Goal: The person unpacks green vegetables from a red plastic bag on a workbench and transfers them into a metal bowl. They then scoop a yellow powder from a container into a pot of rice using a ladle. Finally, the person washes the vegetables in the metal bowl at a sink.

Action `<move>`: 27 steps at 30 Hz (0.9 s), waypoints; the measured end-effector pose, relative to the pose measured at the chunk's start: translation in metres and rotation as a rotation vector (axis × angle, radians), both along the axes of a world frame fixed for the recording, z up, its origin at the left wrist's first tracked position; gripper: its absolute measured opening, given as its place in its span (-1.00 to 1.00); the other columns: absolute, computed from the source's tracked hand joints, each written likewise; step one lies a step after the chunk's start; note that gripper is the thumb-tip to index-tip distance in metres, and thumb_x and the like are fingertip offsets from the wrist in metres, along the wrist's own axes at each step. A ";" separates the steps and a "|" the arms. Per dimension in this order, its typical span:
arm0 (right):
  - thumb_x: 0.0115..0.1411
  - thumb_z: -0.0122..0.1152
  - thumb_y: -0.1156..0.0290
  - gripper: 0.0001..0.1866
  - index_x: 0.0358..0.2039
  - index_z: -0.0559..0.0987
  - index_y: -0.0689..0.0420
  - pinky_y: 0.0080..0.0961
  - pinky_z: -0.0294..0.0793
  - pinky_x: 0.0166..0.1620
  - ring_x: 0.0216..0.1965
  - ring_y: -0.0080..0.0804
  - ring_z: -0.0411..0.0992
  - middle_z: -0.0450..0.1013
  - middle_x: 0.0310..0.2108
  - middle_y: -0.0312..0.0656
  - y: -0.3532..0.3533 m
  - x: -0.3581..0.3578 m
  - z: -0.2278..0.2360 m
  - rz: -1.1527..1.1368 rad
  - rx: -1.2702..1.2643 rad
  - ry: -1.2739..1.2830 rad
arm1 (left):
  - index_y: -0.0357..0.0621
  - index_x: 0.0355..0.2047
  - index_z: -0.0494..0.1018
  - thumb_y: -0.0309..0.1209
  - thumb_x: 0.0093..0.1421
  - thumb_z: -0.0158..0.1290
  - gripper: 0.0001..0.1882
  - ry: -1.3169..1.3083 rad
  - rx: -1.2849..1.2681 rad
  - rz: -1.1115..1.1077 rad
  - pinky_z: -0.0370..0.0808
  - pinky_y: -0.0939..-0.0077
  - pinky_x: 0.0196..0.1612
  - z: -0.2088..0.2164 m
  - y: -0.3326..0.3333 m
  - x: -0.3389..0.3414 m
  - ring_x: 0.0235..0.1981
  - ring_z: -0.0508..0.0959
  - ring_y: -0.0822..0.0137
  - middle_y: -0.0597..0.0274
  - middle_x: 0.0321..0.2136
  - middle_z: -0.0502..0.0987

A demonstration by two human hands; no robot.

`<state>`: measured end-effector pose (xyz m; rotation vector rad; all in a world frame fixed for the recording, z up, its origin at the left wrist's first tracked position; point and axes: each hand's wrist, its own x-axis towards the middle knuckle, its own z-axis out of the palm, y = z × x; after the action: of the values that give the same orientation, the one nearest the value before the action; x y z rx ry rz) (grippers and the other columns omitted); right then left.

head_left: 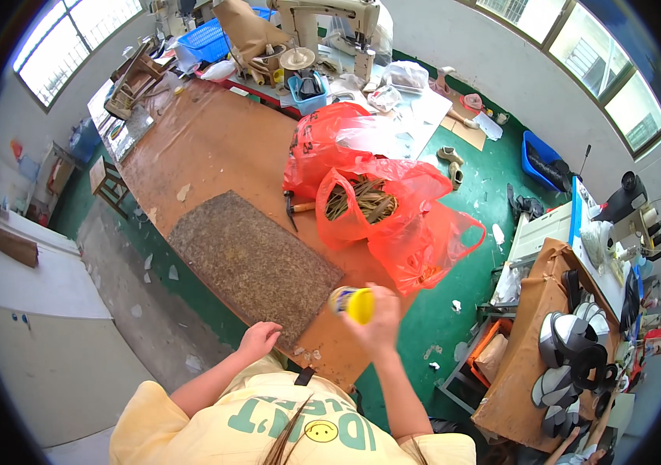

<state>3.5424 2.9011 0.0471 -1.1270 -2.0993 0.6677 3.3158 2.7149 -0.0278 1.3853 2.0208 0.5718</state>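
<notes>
Over the long brown bench, R hand grips a tilted yellow-ended cylindrical tub; L hand half-curled, apparently empty. Tub-handling step, prob.; next move wants steady grip.

Right fingers hold a yellow container near a mat.

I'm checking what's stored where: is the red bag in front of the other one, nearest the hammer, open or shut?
Open: the red bag's mouth gapes, showing brownish strips inside.
</notes>
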 end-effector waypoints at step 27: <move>0.06 0.12 0.26 -0.51 -0.01 0.35 0.21 0.06 0.07 0.15 0.09 0.16 0.16 0.25 0.00 0.16 0.023 0.010 -0.256 -0.573 0.023 -0.584 | -0.23 -0.33 0.46 -0.40 0.10 0.01 -0.82 -0.087 0.391 -0.493 0.45 0.25 -0.28 0.082 0.422 -0.039 -0.34 0.53 0.04 -0.02 -0.44 0.52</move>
<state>3.5521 2.9240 -0.2093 -1.9743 -2.0453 0.0333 3.2766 3.1365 0.0540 1.9682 1.4617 0.8057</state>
